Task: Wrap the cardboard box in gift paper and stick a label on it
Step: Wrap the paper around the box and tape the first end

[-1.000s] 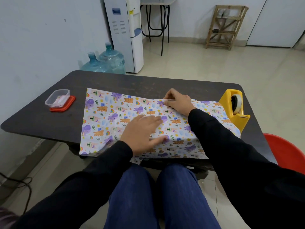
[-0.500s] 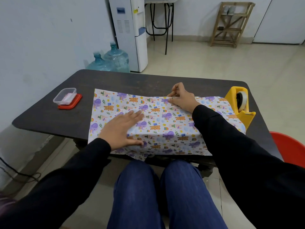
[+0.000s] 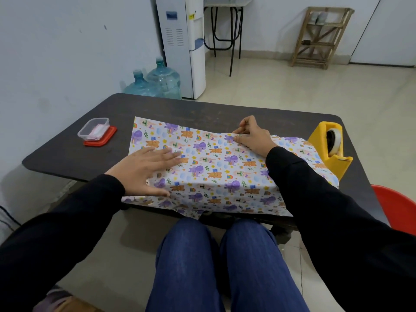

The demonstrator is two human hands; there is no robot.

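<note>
Patterned gift paper [image 3: 213, 167] with purple and orange animals lies over the dark table [image 3: 67, 154], draped on something flat that raises its middle; the cardboard box itself is hidden. My left hand [image 3: 144, 170] lies flat with straight fingers on the paper's left part. At the paper's far edge my right hand [image 3: 252, 136] pinches the folded edge between fingers and thumb. The paper's near edge hangs over the table's front.
A yellow tape dispenser [image 3: 331, 149] stands at the table's right end. A small clear container on a red lid [image 3: 96, 131] sits at the left. A red chair [image 3: 396, 210] is at my right. Water bottles and a dispenser stand behind the table.
My left hand has slid leftward across the paper, smoothing it. My right hand has stayed at the far edge. The camera view shifted a little.
</note>
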